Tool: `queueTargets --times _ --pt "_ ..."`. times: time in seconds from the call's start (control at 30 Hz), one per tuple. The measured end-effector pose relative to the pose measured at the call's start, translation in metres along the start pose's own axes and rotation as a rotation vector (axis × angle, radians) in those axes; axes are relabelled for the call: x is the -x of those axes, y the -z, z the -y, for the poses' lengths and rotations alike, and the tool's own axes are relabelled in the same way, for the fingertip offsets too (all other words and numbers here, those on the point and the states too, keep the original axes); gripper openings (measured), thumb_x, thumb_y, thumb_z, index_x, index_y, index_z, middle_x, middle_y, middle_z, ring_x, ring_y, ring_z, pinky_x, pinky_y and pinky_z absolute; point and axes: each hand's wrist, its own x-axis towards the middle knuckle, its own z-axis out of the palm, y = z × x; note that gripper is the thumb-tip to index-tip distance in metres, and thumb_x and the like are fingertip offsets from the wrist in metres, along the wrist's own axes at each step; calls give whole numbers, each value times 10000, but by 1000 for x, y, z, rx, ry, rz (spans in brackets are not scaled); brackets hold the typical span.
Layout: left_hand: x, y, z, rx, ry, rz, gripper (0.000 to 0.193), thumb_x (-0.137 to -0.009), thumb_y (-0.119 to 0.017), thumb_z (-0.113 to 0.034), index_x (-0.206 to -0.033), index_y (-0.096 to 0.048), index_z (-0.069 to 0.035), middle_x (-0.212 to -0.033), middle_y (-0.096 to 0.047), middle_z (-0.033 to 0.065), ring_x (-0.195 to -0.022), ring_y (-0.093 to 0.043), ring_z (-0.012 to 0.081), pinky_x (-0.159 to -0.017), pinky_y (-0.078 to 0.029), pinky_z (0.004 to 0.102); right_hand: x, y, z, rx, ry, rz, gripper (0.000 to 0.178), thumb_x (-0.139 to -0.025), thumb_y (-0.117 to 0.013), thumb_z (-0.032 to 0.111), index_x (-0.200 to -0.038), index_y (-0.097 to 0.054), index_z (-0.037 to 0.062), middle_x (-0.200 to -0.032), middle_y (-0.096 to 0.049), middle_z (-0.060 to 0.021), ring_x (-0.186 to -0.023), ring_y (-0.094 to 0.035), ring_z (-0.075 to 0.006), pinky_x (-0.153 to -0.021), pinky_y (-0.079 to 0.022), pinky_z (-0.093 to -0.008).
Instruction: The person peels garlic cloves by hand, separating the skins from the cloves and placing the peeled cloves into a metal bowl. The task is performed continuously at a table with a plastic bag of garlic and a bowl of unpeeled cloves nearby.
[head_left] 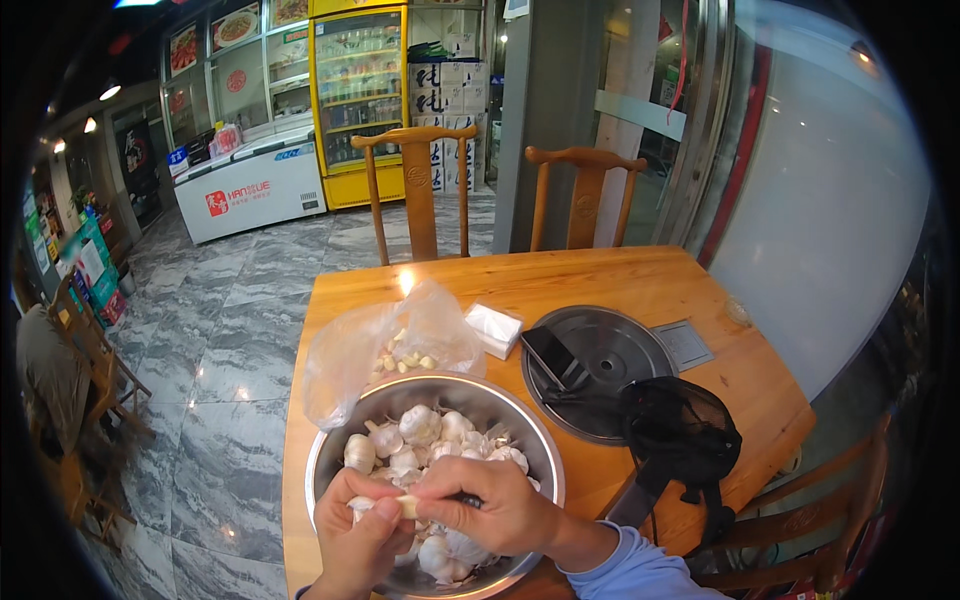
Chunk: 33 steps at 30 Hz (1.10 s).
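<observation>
A pale, partly bare garlic clove [408, 507] is pinched between the fingertips of both my hands, above a steel bowl [548, 450]. My left hand [357, 540] is closed on its left end, with a piece of white garlic also showing against the fingers. My right hand [495, 503] grips the other end between thumb and forefinger. A small dark thing [466, 498] peeks out between its fingers, mostly hidden, so I cannot tell its kind. Whole garlic bulbs [420, 425] and loose cloves fill the bowl beneath.
Behind the bowl, a clear plastic bag [350, 350] holds peeled cloves [405, 358]. Beside it lies a white tissue pack [493, 328]. A phone [552, 357] rests on the round dark hotplate [640, 350], with a black mesh bag [685, 430] at its right. Wooden chairs [418, 190] stand beyond the table.
</observation>
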Motion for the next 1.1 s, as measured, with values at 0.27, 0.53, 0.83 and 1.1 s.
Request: queueTargets --times 0.27,0.53,0.83,1.1 --pt "13 5 -5 182 81 116 237 -861 -622 -204 -834 -437 -58 -591 -435 10 -418 -365 50 -335 -246 181 0 -4 6 26 231 -6 164 -818 -650 -9 -961 -570 -10 -845 -631 -143 -720 -629 -212 -616 -483 -286" --pt "11 14 27 -706 -728 181 235 -888 -552 -63 -1100 -464 -14 -964 -576 205 -771 -556 186 -655 -453 282 11 -11 8 -417 -153 -24 74 -892 -577 36 -945 -536 5 -885 -572 -67 -791 -544 -91 -709 -434 -213" --pt "2 8 14 -680 -896 266 489 -751 -661 86 -1174 -434 -5 -859 -603 174 -671 -603 262 -541 -468 323 8 -7 12 -652 -424 -91 96 -914 -564 110 -947 -539 23 -808 -562 -25 -687 -491 -36 -600 -390 -174" --pt "-7 9 14 -706 -895 279 412 -769 -666 61 -1124 -463 11 -877 -608 185 -709 -611 250 -577 -477 311 1 -7 4 -759 -512 -196 129 -923 -546 140 -899 -497 24 -738 -571 -91 -525 -403 -39 -455 -300 -157"
